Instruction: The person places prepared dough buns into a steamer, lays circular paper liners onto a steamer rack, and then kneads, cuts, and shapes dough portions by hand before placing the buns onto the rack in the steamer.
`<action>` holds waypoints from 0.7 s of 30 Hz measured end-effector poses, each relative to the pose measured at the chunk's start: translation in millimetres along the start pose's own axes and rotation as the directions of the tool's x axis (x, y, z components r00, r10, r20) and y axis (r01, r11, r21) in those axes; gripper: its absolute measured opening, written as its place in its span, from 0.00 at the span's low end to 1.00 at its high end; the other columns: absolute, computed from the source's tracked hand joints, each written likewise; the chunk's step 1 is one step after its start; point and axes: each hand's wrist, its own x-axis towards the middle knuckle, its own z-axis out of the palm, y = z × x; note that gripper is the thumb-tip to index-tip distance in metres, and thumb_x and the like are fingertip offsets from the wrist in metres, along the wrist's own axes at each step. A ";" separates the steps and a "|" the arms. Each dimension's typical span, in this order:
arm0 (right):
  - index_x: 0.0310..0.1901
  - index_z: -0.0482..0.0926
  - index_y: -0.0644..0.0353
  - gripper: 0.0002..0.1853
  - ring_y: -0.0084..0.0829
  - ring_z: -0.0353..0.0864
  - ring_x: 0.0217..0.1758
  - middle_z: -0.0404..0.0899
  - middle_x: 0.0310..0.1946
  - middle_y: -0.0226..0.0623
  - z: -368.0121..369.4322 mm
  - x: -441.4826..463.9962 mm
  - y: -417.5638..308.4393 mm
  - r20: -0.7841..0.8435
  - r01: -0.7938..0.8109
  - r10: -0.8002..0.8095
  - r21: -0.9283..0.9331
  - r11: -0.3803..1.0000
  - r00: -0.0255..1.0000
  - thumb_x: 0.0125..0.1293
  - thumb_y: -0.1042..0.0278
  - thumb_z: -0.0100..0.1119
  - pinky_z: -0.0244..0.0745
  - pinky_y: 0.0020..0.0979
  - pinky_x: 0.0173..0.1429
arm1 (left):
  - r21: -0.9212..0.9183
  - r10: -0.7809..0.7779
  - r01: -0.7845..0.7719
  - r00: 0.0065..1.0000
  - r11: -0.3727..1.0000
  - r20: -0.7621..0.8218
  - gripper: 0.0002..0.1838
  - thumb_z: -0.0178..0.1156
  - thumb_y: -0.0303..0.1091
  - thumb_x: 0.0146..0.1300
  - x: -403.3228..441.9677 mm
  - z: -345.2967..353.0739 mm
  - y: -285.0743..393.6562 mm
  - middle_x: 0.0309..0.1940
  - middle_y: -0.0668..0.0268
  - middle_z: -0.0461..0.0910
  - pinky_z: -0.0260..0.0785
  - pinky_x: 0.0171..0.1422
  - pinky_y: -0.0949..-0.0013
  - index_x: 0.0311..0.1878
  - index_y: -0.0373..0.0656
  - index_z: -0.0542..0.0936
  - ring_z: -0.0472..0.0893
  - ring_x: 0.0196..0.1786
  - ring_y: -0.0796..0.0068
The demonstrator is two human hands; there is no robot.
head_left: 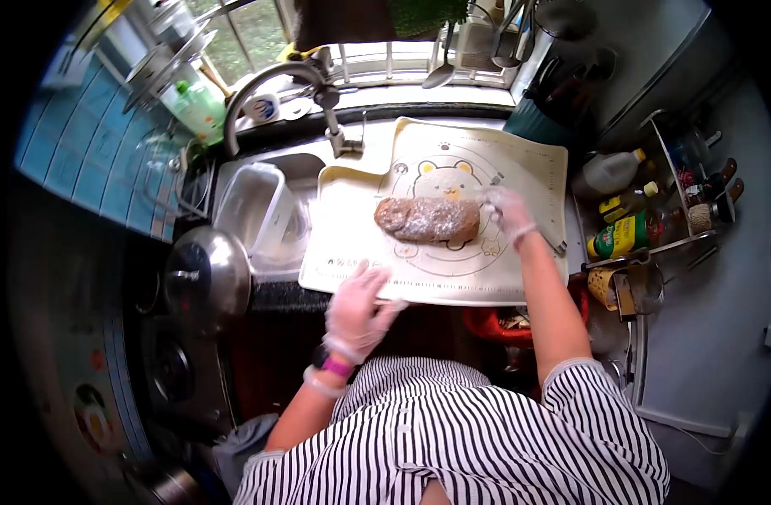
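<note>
A brown loaf (427, 220) dusted with white powder lies across a cream mat (352, 227) printed with a bear face. My right hand (510, 210), in a clear plastic glove, is at the loaf's right end. Its fingers are blurred, and I cannot tell if they touch the loaf or hold anything. A small grey piece (496, 179) shows just beyond those fingers. Over the mat's front edge is my left hand (360, 313), gloved as well, with its fingers apart and nothing in them, away from the loaf.
Left of the mat, a clear plastic tub (255, 202) stands in the sink beneath a curved faucet (272, 76). A domed metal lid (207, 278) is nearer me. On the right, a rack (655, 252) carries several bottles. A red-rimmed bin (486, 324) sits below the counter's front edge.
</note>
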 end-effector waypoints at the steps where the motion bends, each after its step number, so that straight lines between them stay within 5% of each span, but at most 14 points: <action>1: 0.56 0.82 0.65 0.15 0.16 0.73 0.26 0.83 0.33 0.31 -4.7 -8.1 3.8 0.064 -0.046 0.049 -0.049 0.998 0.997 0.70 0.77 0.55 0.70 0.19 0.29 | 0.112 0.033 -0.055 0.982 0.992 0.184 0.37 0.73 0.53 0.61 22.2 17.3 -0.1 0.67 0.50 0.77 0.60 0.79 0.44 0.69 0.44 0.77 0.70 0.76 0.46; 3: 0.53 0.83 0.64 0.13 0.18 0.77 0.29 0.83 0.34 0.32 -9.9 -12.6 22.7 -0.061 0.007 -0.018 -0.173 0.985 0.998 0.70 0.75 0.55 0.73 0.21 0.33 | 0.176 0.088 -0.180 0.896 0.968 0.435 0.52 0.71 0.59 0.60 61.6 61.3 -14.4 0.82 0.52 0.54 0.44 0.84 0.35 0.82 0.53 0.56 0.49 0.85 0.50; 5: 0.50 0.84 0.63 0.12 0.21 0.81 0.32 0.84 0.35 0.32 -1.5 -9.9 29.7 -0.163 0.042 -0.095 -0.303 0.952 0.982 0.71 0.72 0.55 0.76 0.23 0.36 | 0.311 0.112 -0.335 0.820 0.889 0.561 0.54 0.63 0.68 0.62 94.8 104.2 -33.2 0.84 0.54 0.50 0.40 0.84 0.33 0.84 0.56 0.51 0.50 0.85 0.50; 7: 0.50 0.84 0.65 0.11 0.24 0.84 0.36 0.85 0.38 0.34 20.0 -12.0 16.3 -0.081 0.057 -0.055 0.033 0.998 0.995 0.71 0.74 0.56 0.80 0.26 0.41 | 0.354 0.139 -0.418 0.787 0.836 0.602 0.54 0.57 0.75 0.63 131.0 135.3 -54.8 0.84 0.54 0.50 0.40 0.84 0.33 0.85 0.59 0.49 0.51 0.85 0.50; 8: 0.50 0.84 0.65 0.11 0.24 0.84 0.36 0.85 0.38 0.34 27.8 -9.1 10.1 -0.090 0.047 -0.044 0.027 0.999 0.995 0.71 0.74 0.56 0.80 0.26 0.41 | 0.345 0.161 -0.435 0.784 0.832 0.600 0.55 0.53 0.78 0.63 147.3 145.0 -67.4 0.84 0.55 0.50 0.41 0.84 0.32 0.85 0.60 0.49 0.52 0.85 0.50; 10: 0.50 0.85 0.65 0.10 0.25 0.86 0.41 0.86 0.39 0.36 40.6 8.9 -3.6 0.017 0.092 -0.090 -0.089 0.992 0.996 0.70 0.75 0.59 0.82 0.27 0.47 | 0.350 0.170 -0.497 0.735 0.794 0.657 0.55 0.55 0.81 0.59 188.5 142.6 -76.7 0.81 0.57 0.59 0.57 0.79 0.40 0.84 0.65 0.52 0.62 0.80 0.52; 12: 0.51 0.86 0.64 0.11 0.26 0.85 0.42 0.87 0.40 0.35 42.9 28.6 -4.4 0.096 -0.042 0.051 -0.088 0.995 0.994 0.71 0.73 0.60 0.82 0.28 0.50 | 0.203 0.156 -0.447 0.644 0.872 0.749 0.52 0.57 0.79 0.60 220.3 142.9 -85.4 0.71 0.60 0.71 0.70 0.71 0.54 0.82 0.62 0.60 0.74 0.70 0.59; 14: 0.52 0.86 0.63 0.12 0.28 0.86 0.44 0.88 0.41 0.35 42.1 44.2 5.4 -0.172 0.327 -0.375 -0.255 0.910 0.911 0.72 0.72 0.59 0.81 0.29 0.52 | 0.131 0.087 -0.280 0.649 0.951 0.756 0.50 0.67 0.74 0.54 241.7 142.6 -92.8 0.67 0.61 0.76 0.72 0.67 0.61 0.76 0.58 0.70 0.77 0.66 0.59; 15: 0.52 0.86 0.63 0.12 0.28 0.86 0.44 0.88 0.41 0.35 39.5 36.5 13.1 -0.176 0.316 -0.365 -0.255 0.914 0.914 0.72 0.72 0.59 0.81 0.29 0.52 | 0.124 0.117 -0.261 0.742 0.957 0.660 0.46 0.68 0.73 0.53 238.9 149.6 -103.3 0.59 0.63 0.80 0.74 0.64 0.59 0.71 0.56 0.77 0.79 0.61 0.61; 17: 0.54 0.85 0.62 0.12 0.29 0.85 0.48 0.87 0.45 0.37 39.6 3.0 22.4 0.138 0.105 -0.047 -0.451 0.886 0.989 0.74 0.72 0.57 0.79 0.30 0.56 | 0.148 0.019 -0.173 0.709 0.974 0.705 0.45 0.69 0.72 0.53 239.4 148.7 -93.6 0.57 0.62 0.81 0.74 0.63 0.59 0.70 0.55 0.78 0.80 0.60 0.62; 18: 0.54 0.85 0.62 0.12 0.29 0.85 0.48 0.87 0.45 0.37 39.0 -9.6 32.3 0.143 0.105 -0.045 -0.453 0.885 0.989 0.74 0.72 0.57 0.79 0.30 0.56 | 0.176 -0.074 -0.085 0.671 0.981 0.738 0.44 0.70 0.70 0.53 239.9 144.9 -83.4 0.56 0.62 0.81 0.75 0.63 0.59 0.68 0.54 0.79 0.80 0.60 0.62; 20: 0.56 0.85 0.62 0.13 0.30 0.84 0.52 0.86 0.48 0.40 38.3 -28.5 56.2 0.245 0.356 -0.284 -0.331 0.874 0.927 0.73 0.72 0.59 0.77 0.31 0.60 | 0.170 0.014 -0.175 0.734 0.970 0.679 0.45 0.70 0.70 0.52 211.0 129.4 -54.6 0.57 0.58 0.81 0.73 0.66 0.56 0.64 0.46 0.78 0.78 0.64 0.60; 21: 0.56 0.85 0.62 0.13 0.30 0.84 0.52 0.86 0.48 0.40 42.7 -25.3 56.6 0.251 0.352 -0.278 -0.329 0.876 0.927 0.73 0.72 0.59 0.77 0.31 0.60 | 0.172 0.086 -0.213 0.832 0.962 0.548 0.47 0.69 0.71 0.52 179.1 141.5 -60.3 0.62 0.57 0.77 0.66 0.72 0.52 0.67 0.45 0.77 0.74 0.68 0.58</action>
